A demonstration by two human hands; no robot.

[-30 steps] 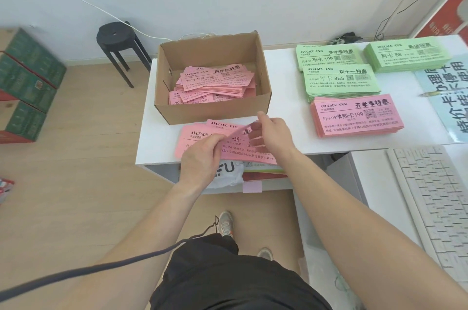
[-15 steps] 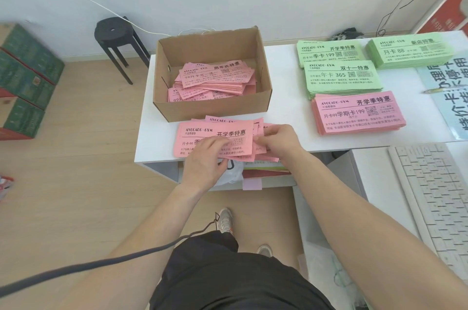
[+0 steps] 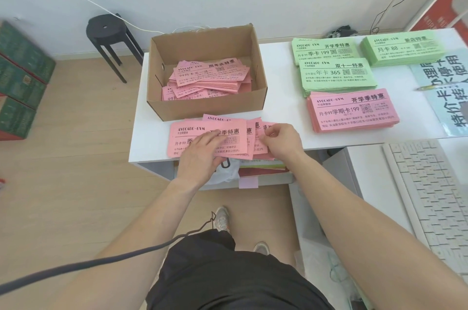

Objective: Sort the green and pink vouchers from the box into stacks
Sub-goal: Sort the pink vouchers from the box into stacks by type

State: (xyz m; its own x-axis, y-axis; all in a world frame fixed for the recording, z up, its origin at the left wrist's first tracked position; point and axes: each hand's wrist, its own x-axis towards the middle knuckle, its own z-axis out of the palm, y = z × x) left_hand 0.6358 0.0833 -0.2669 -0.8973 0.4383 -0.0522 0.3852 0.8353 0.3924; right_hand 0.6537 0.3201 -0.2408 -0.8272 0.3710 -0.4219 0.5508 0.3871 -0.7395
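An open cardboard box (image 3: 207, 110) on the white table (image 3: 283, 81) holds a loose heap of pink vouchers (image 3: 210, 76). In front of the box, at the table's near edge, lies a fanned pile of pink vouchers (image 3: 187, 132). My left hand (image 3: 200, 155) rests on its top voucher with fairly straight fingers. My right hand (image 3: 281, 142) pinches the pile's right end with curled fingers. To the right lie a sorted pink stack (image 3: 352, 112) and three green stacks (image 3: 336, 74), (image 3: 326, 48), (image 3: 402, 46).
A blue printed sheet (image 3: 445, 86) with a pen (image 3: 428, 87) on it lies at the table's far right. A white keyboard (image 3: 430, 195) sits on a lower desk. A black stool (image 3: 106, 31) and green cartons (image 3: 20, 76) stand on the floor to the left.
My left hand laid a pink voucher flat on top of the pile and now rests on it. My right hand dropped from above the pile to its right end.
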